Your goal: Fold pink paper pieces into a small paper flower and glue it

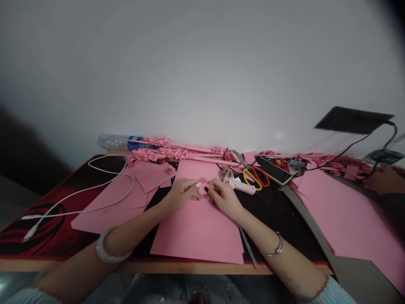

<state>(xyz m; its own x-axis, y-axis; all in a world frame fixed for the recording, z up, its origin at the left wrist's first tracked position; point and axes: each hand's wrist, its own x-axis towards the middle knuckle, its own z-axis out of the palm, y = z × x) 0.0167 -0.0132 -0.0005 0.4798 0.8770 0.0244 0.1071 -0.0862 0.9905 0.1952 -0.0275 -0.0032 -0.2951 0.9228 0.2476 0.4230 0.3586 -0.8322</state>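
My left hand [185,193] and my right hand [224,198] meet over a large pink paper sheet [198,236]. Between their fingertips is a small piece of pink paper [204,189], pinched from both sides; its exact shape is partly hidden by the fingers. Just beyond my right hand lies a pale pink hot glue gun [243,185], its nozzle end partly covered. Scissors with yellow and red handles [262,176] rest beside the glue gun. A thin, pale stick-like thing [248,249] lies under my right forearm.
More pink sheets [110,211] lie at left under a white cable [79,210]. Pink paper flowers on stems [177,153] and a plastic bottle [115,142] line the wall. A phone [274,171] sits right of the scissors. Another person's hand [387,179] is near pink sheets [351,219] at right.
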